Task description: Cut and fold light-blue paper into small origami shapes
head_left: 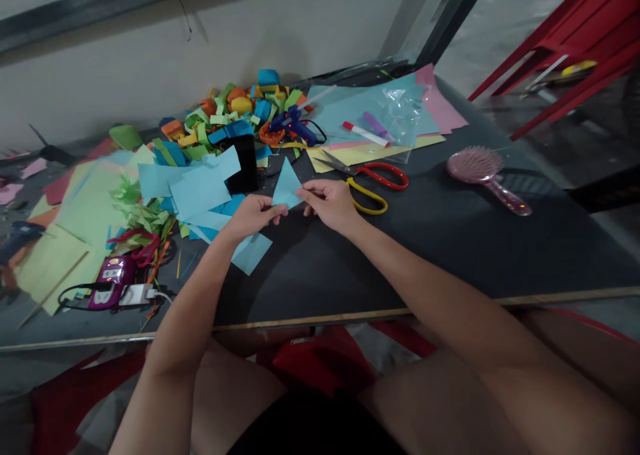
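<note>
- A small light-blue paper triangle (pixel 287 183) is pointing away from the person, held up between both hands above the dark worktop (pixel 450 255); whether it is one layer or folded is staying too small to tell.
- The work seems to be shaping or creasing this piece. Doing it well is probably calling for matching the edges first, then pressing along the crease from one end to the other.
- A light pinch near the corners is likely serving best, since thin paper is wrinkling easily under a hard grip.
- The left hand (pixel 254 215) is clamping the lower left corner between thumb and fingers, its thumb lying along the bottom edge.
- The right hand (pixel 331 202) is pinching the right edge, its thumb on the paper's face and its fingers curling beneath.
- Both forearms are reaching forward from the near edge and angling inward, so the hands are almost meeting at the paper.
- Blue sheets (pixel 200 192) and a black phone (pixel 246 165) are lying left of the triangle; scissors (pixel 353 171) are resting just beyond the right hand.
</note>
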`<state>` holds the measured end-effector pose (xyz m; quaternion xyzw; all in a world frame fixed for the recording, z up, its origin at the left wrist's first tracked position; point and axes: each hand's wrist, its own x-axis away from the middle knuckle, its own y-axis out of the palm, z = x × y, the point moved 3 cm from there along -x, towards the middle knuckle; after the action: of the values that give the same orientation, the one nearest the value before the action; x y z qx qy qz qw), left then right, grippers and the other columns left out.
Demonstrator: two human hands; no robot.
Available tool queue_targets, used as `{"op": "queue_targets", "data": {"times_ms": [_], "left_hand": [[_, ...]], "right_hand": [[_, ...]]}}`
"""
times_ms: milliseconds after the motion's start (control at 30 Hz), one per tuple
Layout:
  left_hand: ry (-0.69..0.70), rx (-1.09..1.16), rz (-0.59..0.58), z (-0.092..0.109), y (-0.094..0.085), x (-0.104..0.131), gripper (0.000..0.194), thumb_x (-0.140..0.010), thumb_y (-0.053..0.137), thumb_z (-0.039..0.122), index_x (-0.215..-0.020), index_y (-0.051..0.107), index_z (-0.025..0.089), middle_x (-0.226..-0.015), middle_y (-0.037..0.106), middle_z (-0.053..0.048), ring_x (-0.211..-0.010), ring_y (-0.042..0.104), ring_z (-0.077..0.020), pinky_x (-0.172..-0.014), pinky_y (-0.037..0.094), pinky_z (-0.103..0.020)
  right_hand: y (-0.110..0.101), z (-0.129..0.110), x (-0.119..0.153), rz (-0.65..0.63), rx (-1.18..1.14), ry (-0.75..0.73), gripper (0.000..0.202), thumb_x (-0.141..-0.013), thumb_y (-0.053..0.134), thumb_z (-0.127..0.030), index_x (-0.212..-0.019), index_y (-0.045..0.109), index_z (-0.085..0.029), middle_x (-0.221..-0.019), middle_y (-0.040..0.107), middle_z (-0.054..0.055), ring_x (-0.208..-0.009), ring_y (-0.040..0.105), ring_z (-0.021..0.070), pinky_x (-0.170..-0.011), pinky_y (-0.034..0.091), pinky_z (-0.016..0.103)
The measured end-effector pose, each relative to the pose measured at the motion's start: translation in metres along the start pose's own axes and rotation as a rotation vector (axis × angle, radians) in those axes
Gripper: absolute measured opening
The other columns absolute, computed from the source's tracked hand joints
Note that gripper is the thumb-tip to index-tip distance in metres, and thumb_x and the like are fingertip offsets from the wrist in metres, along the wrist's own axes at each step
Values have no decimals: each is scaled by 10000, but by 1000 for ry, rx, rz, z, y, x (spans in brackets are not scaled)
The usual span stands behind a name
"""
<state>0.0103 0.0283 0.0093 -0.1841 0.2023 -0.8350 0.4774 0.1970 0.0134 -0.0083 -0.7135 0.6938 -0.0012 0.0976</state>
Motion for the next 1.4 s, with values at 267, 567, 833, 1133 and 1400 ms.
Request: {"op": "queue_targets", "data": {"times_ms": [267,567,833,1133,1400], "left_hand": [[-14,62,-90,5,2,2,330,-840,655,476,-712,718,179,-603,678,-29,-418,481,-60,-439,368,-194],[17,283,210,12,-6,3,274,-760,744,433,-723,748,161,-582,674,-41,-446,507,-63,-423,353,-194],[67,274,308,9,-9,1,335,-832,655,480,-721,621,165,-677,698,-43,-514,605,-81,-449,438,-183],[132,232,378,6,-26,3,406,-828,638,569,-815,636,163,-670,673,-35,-541,629,-95,-457,452,-176],[122,252,384,12,-11,3,454,-746,710,612,-715,624,167,-571,651,-15,-463,566,-88,-439,449,-191]], "right_hand": [[-8,-1,-4,55,-5,-5,406,-725,718,-567,-814,714,-171,-706,702,26,-535,629,134,-536,493,267],[-11,-4,-7,139,-202,64,489,-657,776,-539,-949,701,-155,-718,702,23,-547,624,113,-469,435,235],[-7,-10,-5,16,-273,218,444,-592,843,-531,-756,610,-189,-608,620,-17,-525,632,126,-412,424,213],[0,-6,-3,-131,-209,229,507,-668,748,-667,-605,657,-172,-579,674,63,-553,662,178,-502,538,281],[-1,-9,-3,-6,-190,133,580,-621,699,-764,-672,666,-187,-607,669,30,-558,632,166,-481,531,288]]}}
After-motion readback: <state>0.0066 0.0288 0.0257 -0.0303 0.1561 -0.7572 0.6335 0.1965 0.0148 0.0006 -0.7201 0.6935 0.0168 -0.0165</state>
